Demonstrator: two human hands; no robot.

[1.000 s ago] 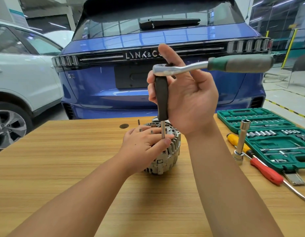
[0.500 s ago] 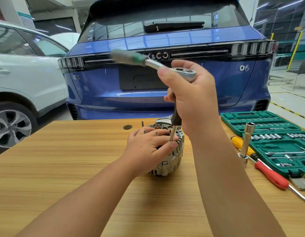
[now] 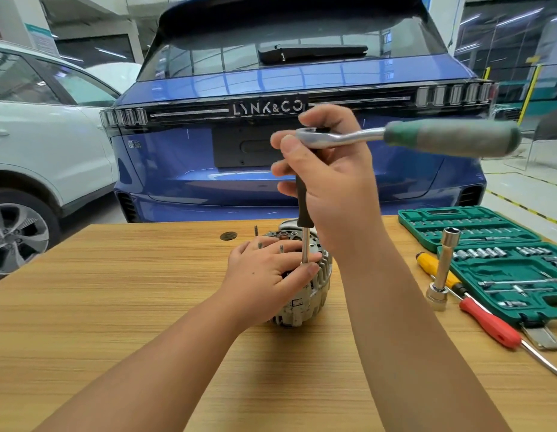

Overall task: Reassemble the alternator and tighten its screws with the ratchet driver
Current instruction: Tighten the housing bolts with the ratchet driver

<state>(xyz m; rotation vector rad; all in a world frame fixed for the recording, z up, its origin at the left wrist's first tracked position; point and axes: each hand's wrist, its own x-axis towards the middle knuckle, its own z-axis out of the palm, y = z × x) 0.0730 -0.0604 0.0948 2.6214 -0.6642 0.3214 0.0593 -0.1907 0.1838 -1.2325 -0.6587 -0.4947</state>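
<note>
A grey finned alternator point(image 3: 313, 291) stands on the wooden table point(image 3: 130, 291), with thin studs sticking up from its top. My left hand point(image 3: 264, 272) rests on its top and left side, fingers curled over it, thumb beside the driver shaft. My right hand point(image 3: 336, 188) grips the black upright extension of the ratchet driver point(image 3: 395, 137). Its steel shaft drops down onto the alternator's top. The ratchet's green-grey handle points right, level, above the table. The screw under the shaft tip is hidden by my left thumb.
An open green socket case point(image 3: 495, 247) lies at the right. In front of it stand a tall chrome socket point(image 3: 444, 269) and lie a yellow screwdriver point(image 3: 427, 260) and a red screwdriver point(image 3: 492, 325). A blue car point(image 3: 208, 157) is parked behind the table, a white car point(image 3: 37, 145) at left.
The ratchet handle swung from right to left and back to the right. My left hand stayed on the alternator.
</note>
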